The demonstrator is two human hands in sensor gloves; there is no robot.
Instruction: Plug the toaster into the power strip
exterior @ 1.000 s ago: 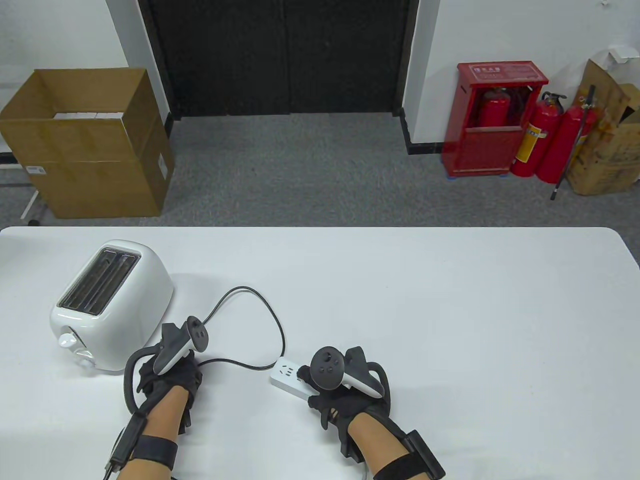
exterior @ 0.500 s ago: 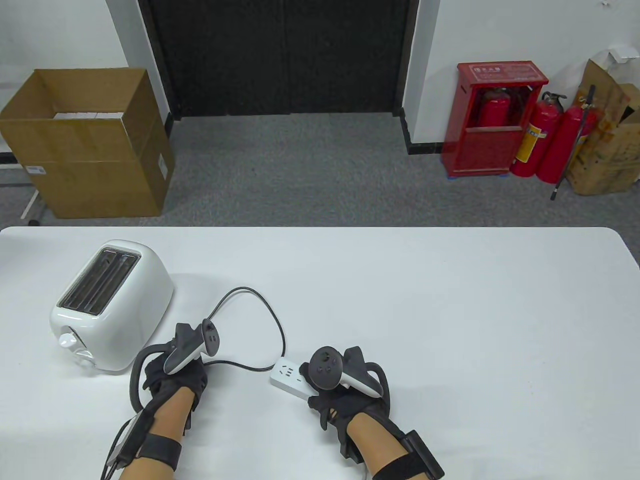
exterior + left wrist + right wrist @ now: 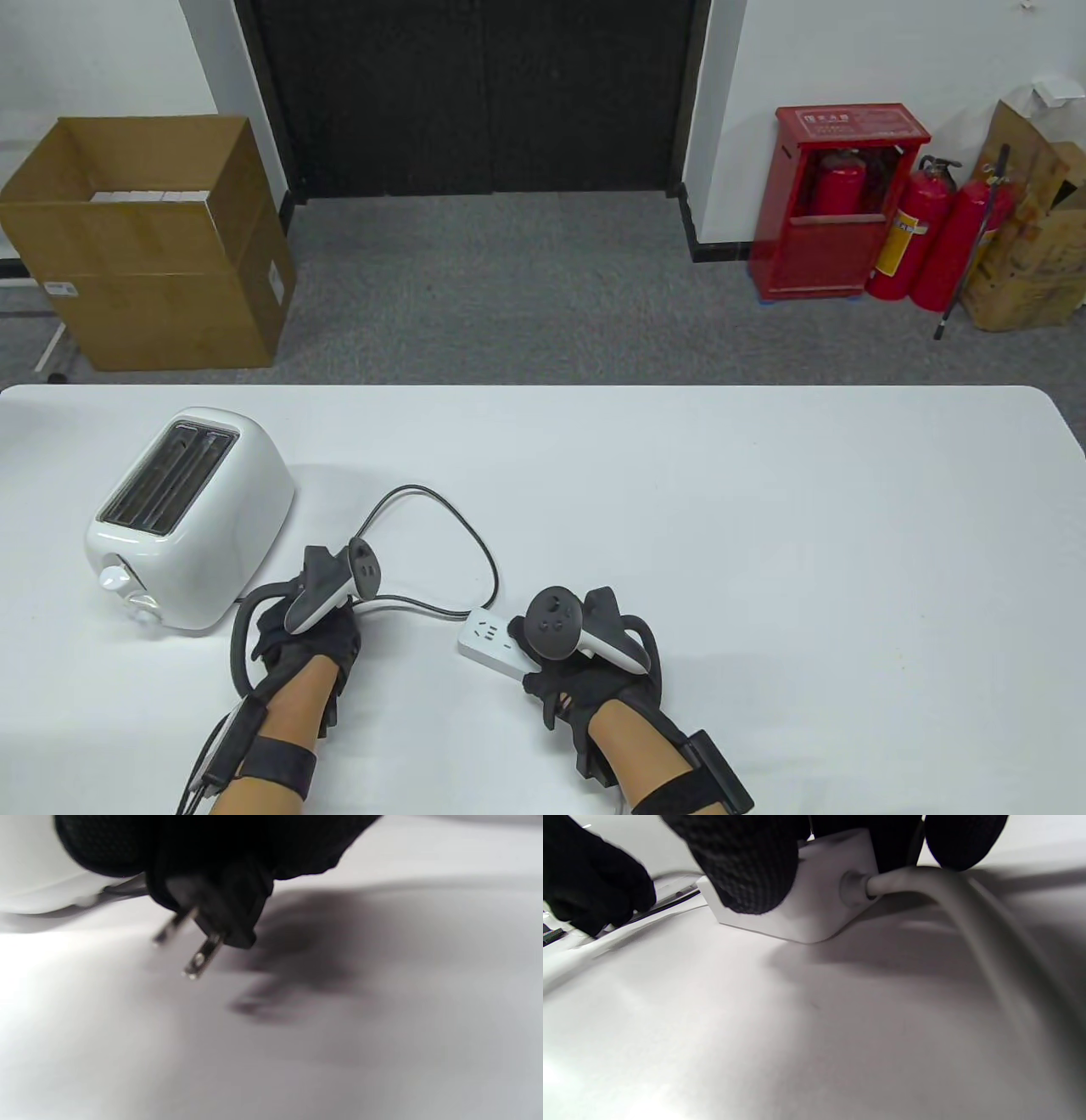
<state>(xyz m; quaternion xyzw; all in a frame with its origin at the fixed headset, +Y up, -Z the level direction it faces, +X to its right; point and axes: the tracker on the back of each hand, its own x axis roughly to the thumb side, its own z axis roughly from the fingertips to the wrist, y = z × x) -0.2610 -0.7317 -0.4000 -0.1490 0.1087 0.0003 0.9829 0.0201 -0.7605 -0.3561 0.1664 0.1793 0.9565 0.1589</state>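
white table (image 3: 764, 526) | plug (image 3: 220, 908) body glove-hidden | power strip (image 3: 488, 641) half covered

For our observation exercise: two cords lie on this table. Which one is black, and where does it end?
The toaster's cord: thin and black, looping to the plug that the left hand holds. The power strip's cord is thick and white.

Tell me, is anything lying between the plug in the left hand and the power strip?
Nothing visible blocks it. The left hand holds the plug above bare table, and the power strip, steadied by the right hand, shows open sockets.
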